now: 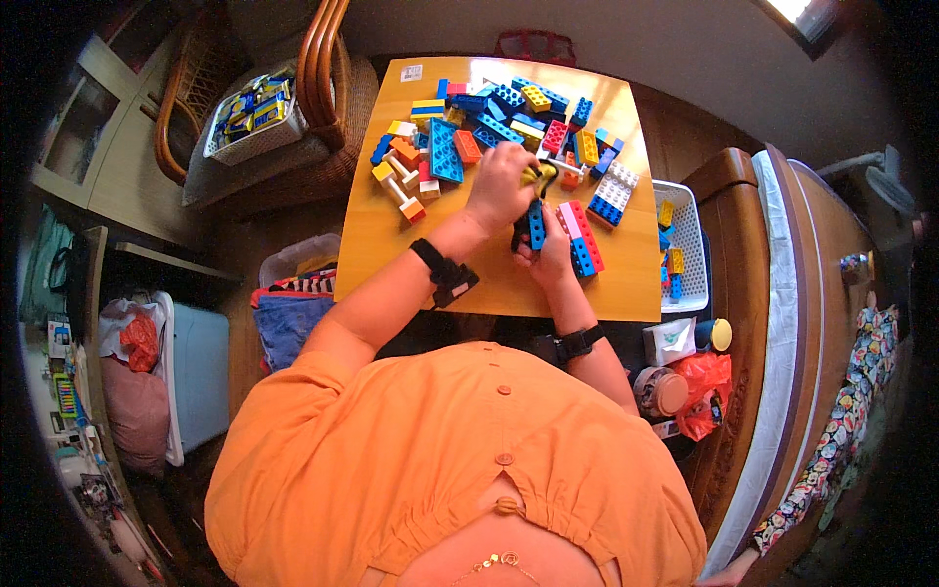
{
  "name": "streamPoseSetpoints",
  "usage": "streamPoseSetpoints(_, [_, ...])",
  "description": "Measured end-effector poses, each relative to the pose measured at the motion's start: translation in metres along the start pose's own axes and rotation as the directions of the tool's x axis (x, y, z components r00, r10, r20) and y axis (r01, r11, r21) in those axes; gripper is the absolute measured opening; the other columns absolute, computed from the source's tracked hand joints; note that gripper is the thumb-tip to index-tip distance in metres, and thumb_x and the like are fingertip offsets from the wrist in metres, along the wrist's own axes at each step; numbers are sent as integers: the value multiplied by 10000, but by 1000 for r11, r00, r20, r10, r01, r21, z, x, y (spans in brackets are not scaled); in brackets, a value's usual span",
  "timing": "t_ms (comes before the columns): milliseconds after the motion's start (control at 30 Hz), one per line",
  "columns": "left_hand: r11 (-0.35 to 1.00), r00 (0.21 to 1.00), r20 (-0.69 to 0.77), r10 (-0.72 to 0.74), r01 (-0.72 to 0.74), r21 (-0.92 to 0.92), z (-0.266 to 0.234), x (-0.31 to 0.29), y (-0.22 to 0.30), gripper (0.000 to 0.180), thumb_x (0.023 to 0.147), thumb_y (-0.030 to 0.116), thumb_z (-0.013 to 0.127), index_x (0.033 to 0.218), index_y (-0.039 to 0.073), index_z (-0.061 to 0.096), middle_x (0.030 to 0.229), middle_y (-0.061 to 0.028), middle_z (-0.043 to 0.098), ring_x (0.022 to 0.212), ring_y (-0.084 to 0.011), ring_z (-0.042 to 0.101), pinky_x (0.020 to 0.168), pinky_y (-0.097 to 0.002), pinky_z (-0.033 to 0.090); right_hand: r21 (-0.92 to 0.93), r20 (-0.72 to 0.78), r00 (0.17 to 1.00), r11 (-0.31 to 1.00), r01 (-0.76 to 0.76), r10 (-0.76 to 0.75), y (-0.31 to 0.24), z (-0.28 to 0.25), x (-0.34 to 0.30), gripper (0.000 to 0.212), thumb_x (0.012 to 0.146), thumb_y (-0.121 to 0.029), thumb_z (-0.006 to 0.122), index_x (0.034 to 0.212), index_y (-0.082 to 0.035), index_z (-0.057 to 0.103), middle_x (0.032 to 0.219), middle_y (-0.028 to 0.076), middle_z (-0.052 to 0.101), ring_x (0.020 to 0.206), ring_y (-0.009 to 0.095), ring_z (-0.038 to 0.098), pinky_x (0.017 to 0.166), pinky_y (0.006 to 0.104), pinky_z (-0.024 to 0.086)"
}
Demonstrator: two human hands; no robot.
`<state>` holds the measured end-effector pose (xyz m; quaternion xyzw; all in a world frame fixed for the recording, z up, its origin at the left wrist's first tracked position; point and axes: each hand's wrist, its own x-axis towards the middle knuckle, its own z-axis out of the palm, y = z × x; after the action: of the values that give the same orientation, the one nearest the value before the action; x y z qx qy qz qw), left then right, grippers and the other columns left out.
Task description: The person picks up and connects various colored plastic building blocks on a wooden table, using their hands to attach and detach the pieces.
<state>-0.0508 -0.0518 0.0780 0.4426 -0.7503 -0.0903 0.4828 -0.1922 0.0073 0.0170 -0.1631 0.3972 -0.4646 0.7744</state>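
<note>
My left hand (499, 186) reaches over the middle of the wooden table, its fingertips closed on a small yellow and black piece (544, 174) whose kind I cannot make out. Just below it, my right hand (552, 252) grips a narrow blue toy brick (536, 226) held upright, with something dark beside it under the fingers. Whether the two pieces touch is hidden. Right of my right hand lies a joined row of red, pink and blue bricks (581, 238). A large blue plate brick (445, 152) and an orange brick (467, 147) lie left of my left hand.
Many loose bricks cover the far half of the table (381, 269), among them a white and blue block (614, 194) and a white-yellow-orange assembly (399, 193). A white basket (693, 235) of bricks stands right of the table; another basket (245, 149) of packets sits on a wicker chair.
</note>
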Motion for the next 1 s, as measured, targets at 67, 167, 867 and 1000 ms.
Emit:
streamPoseSetpoints(67, [999, 973, 229, 28, -20, -38, 2, -18, 17, 299, 731, 55, 747, 1014, 67, 650, 1094, -162, 602, 1066, -381, 574, 954, -441, 477, 53, 104, 983, 988, 147, -152, 4, -20, 8, 384, 1036, -479, 407, 1011, -159, 619, 838, 63, 656, 624, 210, 636, 479, 366, 500])
streamPoseSetpoints(167, [972, 941, 277, 192, -144, -185, -3, -49, 41, 331, 702, 40, 734, 1017, 82, 639, 1134, -153, 591, 1094, -381, 557, 963, -446, 477, 285, 222, 906, 912, 294, -361, 15, -25, 8, 411, 1037, -390, 399, 1274, -110, 582, 1242, 94, 640, 1118, 250, 639, 958, 421, 533])
streamPoseSetpoints(867, [833, 899, 77, -430, 428, -351, -32, 6, -81, 307, 845, 190, 739, 1111, 55, 668, 982, -148, 685, 888, -286, 672, 833, -396, 554, -336, 133, 880, 815, 473, -456, 21, 16, 0, 417, 1017, -297, 609, 1348, -47, 568, 955, 29, 642, 674, 111, 596, 561, 288, 534])
streamPoseSetpoints(1000, [682, 807, 493, -325, 562, -469, -51, 14, -50, 372, 869, 259, 771, 1115, 7, 652, 1014, -54, 687, 889, -123, 651, 754, -267, 543, -354, 153, 871, 797, 489, -467, 18, 17, -12, 488, 966, -215, 691, 1379, 8, 561, 1071, 49, 668, 737, 92, 625, 630, 256, 547])
